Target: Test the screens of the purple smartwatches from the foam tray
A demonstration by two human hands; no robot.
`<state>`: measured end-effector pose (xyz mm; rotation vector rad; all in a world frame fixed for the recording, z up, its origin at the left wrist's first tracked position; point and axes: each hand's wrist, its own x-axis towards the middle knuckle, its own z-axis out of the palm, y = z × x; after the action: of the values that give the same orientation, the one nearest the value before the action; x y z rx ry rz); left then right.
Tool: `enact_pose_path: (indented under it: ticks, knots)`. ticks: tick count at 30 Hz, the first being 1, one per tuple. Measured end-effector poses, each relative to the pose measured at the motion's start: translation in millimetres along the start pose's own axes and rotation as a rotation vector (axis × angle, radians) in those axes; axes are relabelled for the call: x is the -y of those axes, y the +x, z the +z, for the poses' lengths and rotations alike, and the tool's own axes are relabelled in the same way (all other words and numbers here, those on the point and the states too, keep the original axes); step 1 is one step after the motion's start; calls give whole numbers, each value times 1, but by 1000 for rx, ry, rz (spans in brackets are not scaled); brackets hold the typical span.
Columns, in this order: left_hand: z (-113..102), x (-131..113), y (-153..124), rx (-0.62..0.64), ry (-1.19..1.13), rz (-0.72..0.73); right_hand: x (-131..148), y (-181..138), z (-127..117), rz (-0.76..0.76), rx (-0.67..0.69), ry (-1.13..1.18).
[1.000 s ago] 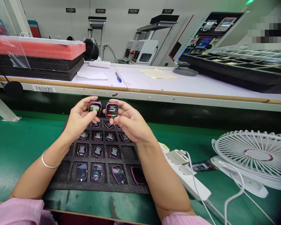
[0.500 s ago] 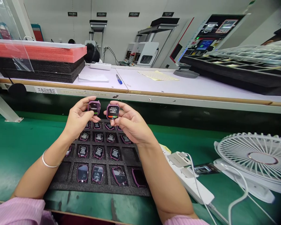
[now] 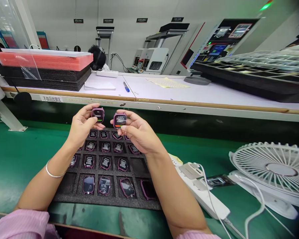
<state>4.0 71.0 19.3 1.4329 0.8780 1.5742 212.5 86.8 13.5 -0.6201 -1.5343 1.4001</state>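
Observation:
My left hand (image 3: 82, 127) is closed around a purple smartwatch body (image 3: 98, 114) with a mostly dark screen, thumb on its lower edge. My right hand (image 3: 137, 132) grips a second purple smartwatch body (image 3: 120, 120) whose lit screen shows text and a red-and-green bar. Both watches are held side by side above the far end of a black foam tray (image 3: 64, 186). The tray's pockets hold several more purple watch bodies (image 3: 106, 162), most with lit screens; one pocket at the right (image 3: 137, 163) is bare.
A white power strip (image 3: 204, 196) with plugs and cables lies right of the tray on the green mat. A white desk fan (image 3: 274, 172) lies at the far right. Behind, a raised white shelf carries stacked foam sheets (image 3: 45, 68), a pen (image 3: 126, 87) and black trays (image 3: 251, 74).
The left watch's screen went from a green-and-white display to nearly dark. Both hands stay raised over the tray; the view has tilted up slightly.

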Motion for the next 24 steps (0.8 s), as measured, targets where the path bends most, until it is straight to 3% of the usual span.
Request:
enact_pose_path:
  ticks: [18,24]
  knots:
    - [-4,0,2,-22,-22,30,3,-1,2,-5,8,51]
    - [-13,-16,14,6,7,102,4,-1,0,-28,-18,70]
